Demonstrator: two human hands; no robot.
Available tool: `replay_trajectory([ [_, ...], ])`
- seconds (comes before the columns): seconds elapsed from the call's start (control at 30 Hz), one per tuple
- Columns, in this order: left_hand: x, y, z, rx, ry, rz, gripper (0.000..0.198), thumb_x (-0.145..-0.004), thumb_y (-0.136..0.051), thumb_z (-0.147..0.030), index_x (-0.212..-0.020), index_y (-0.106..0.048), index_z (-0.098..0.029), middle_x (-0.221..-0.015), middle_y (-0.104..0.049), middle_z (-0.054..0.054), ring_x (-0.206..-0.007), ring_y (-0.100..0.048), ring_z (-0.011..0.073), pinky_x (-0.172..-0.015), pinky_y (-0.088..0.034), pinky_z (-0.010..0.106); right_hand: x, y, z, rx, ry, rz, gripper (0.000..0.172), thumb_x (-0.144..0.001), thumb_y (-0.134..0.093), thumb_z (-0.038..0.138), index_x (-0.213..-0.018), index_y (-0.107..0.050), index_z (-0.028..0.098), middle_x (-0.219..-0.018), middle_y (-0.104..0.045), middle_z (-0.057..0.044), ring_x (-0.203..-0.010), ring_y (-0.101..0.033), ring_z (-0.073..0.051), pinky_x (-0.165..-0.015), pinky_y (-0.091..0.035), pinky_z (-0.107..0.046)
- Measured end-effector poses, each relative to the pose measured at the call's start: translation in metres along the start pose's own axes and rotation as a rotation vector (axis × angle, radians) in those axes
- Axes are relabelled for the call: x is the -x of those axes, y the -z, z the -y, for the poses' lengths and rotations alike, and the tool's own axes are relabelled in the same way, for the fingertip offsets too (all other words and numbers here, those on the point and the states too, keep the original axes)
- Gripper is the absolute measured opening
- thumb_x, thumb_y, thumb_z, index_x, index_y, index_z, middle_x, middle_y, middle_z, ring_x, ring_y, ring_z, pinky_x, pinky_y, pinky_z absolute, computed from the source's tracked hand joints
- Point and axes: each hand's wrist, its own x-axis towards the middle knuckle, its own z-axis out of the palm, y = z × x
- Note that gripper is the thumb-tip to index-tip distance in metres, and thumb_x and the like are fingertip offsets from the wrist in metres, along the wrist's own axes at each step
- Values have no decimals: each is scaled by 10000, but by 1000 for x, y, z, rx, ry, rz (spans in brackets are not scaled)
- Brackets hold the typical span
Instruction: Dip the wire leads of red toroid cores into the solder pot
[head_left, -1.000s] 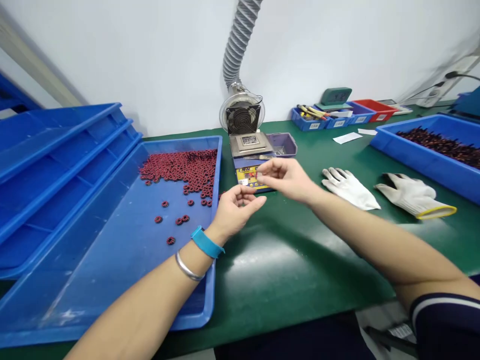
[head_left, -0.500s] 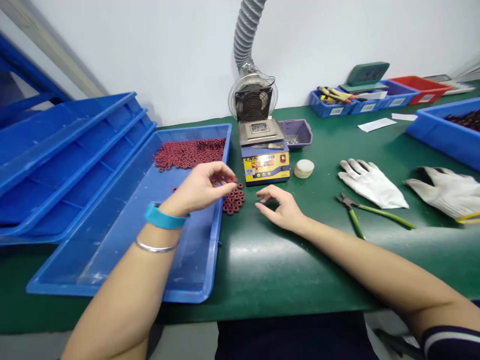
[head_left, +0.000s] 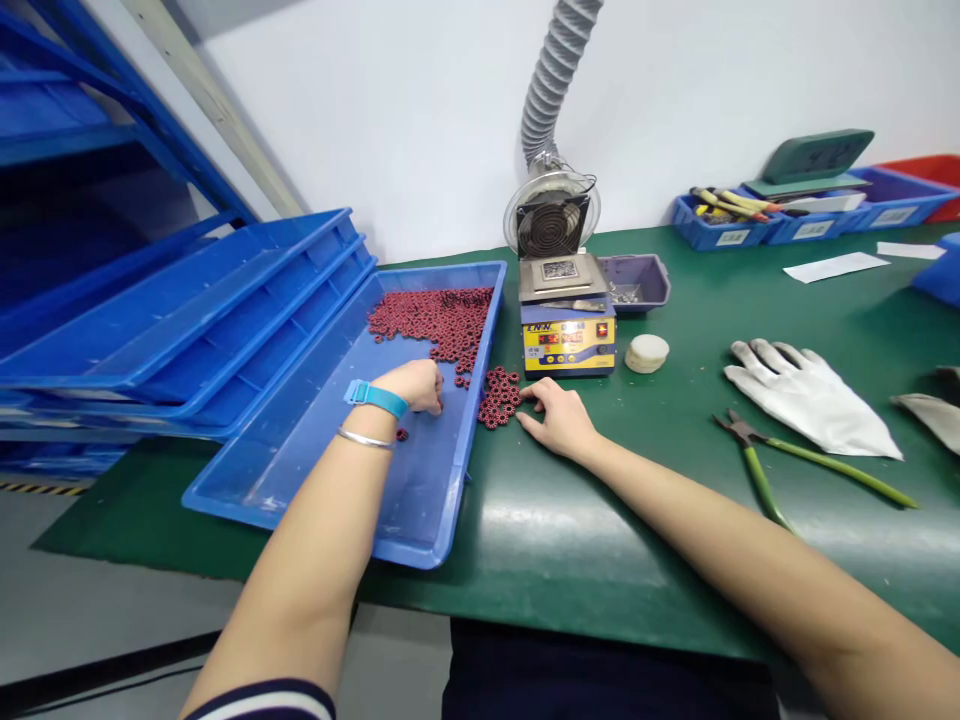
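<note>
My left hand point(head_left: 420, 387) is down inside a long blue tray point(head_left: 300, 430), its fingers curled together and pointing away from me. A speck of dark red shows at its fingertips, but what they hold is hidden. Just below this hand lies one small red-and-black toothed ring point(head_left: 402, 434). A heap of the same rings point(head_left: 431, 318) fills the far end of the tray. Outside the tray's right wall, a flat cluster of rings point(head_left: 499, 398) rests on the green table. My right hand point(head_left: 556, 415) is at the cluster's right edge, thumb and index finger apart, their tips touching or nearly touching it.
A yellow-and-blue heating unit point(head_left: 568, 340) stands behind the cluster, below a grey duct point(head_left: 561, 80). A purple bin point(head_left: 637, 282), a round white pad point(head_left: 646, 353), green-handled cutters point(head_left: 750, 440) and a white glove point(head_left: 814, 395) are to the right. Stacked blue trays point(head_left: 187, 310) lean at left.
My left hand has moved from above the cluster down into the tray. My right hand has come closer to the cluster. The whole view has swung left.
</note>
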Motion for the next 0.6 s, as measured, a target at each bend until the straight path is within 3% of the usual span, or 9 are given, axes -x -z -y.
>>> replay_trajectory([
  [0.2, 6, 7, -2, 30, -9, -78, 179, -479, -742, -152, -609, -627, -193, -449, -547, -33, -443, -497, 148, -487, -342, 259, -2, 2, 5, 87, 1, 14, 175, -849, -630, 321, -971, -626, 195, -1019, -635, -66, -761, -601, -159, -744, -409, -332],
  [0.3, 14, 16, -8, 108, -48, -203, 208, -570, -680, -184, -768, -618, -184, -541, -591, -31, -445, -494, 132, -475, -359, 247, -3, 2, 5, -1, -1, -15, 112, -824, -645, 277, -885, -629, 184, -960, -645, -59, -759, -611, -163, -767, -443, -353],
  [0.43, 18, 12, -35, 490, -219, -453, 195, -611, -591, -176, -805, -581, -166, -586, -579, -29, -487, -516, 111, -498, -412, 227, -5, 9, 0, -524, -71, -123, 108, -732, -685, 235, -772, -602, 180, -798, -661, -24, -734, -634, -146, -745, -512, -316],
  [0.53, 18, -3, -59, 743, -317, -474, 217, -620, -580, -194, -832, -581, -150, -661, -590, -12, -533, -549, 103, -526, -446, 225, -9, 24, 0, -949, -178, -101, 250, -612, -777, 310, -725, -599, 176, -716, -666, -4, -656, -636, -127, -675, -537, -286],
  [0.6, 18, -13, -70, 832, -347, -453, 208, -628, -590, -214, -825, -584, -146, -680, -594, -6, -558, -566, 107, -546, -462, 233, -12, 40, 2, -1115, -215, -81, 327, -538, -827, 332, -730, -616, 171, -699, -669, 10, -630, -632, -108, -665, -543, -270],
])
